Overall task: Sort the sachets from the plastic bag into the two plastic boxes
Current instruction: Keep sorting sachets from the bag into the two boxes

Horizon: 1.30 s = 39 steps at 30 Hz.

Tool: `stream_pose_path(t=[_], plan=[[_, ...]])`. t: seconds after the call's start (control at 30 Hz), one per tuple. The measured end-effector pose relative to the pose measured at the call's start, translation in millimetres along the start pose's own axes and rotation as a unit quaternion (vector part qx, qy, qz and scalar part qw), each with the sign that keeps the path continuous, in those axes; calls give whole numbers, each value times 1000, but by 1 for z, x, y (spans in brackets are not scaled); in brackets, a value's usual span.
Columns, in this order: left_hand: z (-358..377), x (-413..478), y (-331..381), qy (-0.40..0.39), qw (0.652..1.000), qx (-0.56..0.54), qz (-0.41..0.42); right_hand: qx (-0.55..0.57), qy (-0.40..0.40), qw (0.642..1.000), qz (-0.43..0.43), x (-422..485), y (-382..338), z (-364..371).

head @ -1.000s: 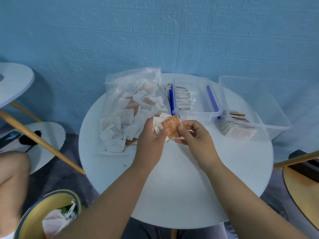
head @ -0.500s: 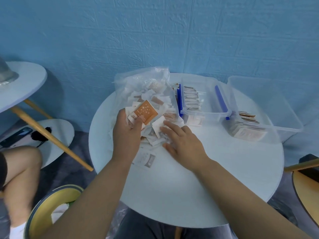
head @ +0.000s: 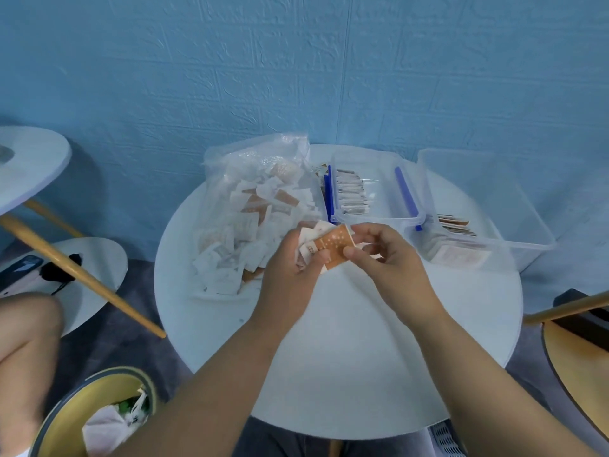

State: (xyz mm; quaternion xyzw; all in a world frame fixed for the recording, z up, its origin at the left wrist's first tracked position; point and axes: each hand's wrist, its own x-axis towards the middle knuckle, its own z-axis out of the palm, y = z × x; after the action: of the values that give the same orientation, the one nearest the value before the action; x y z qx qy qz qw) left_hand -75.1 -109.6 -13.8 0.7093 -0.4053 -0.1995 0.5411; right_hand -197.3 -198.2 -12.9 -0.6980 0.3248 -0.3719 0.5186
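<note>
Orange sachet (head: 334,247) — pinched by right hand (head: 389,262), atop the bunch (head: 307,249) left hand (head: 290,270) grips.

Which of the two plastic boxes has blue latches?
The smaller box, right beside the plastic bag: blue latches on both long sides. The larger box further right is plain clear.

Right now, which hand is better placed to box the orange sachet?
Right hand: it pinches the orange sachet, and both boxes lie on its side; the left hand grips the stack.
</note>
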Motion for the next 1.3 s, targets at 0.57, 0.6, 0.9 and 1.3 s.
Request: stream_pose_path(t=[0.57, 0.6, 0.9, 1.3], plan=[[45, -15, -14, -105, 994, -33, 27, -48, 8, 998, 47, -30, 34, -41], [44, -15, -14, -100, 994, -38, 20, -66, 1, 997, 40, -30, 34, -39], [29, -23, -19, -124, 987, 96, 29, -111, -15, 994, 9, -31, 41, -42], [35, -30, -23, -133, 968, 185, 103, -270, -46, 944, -183, -36, 50, -35]])
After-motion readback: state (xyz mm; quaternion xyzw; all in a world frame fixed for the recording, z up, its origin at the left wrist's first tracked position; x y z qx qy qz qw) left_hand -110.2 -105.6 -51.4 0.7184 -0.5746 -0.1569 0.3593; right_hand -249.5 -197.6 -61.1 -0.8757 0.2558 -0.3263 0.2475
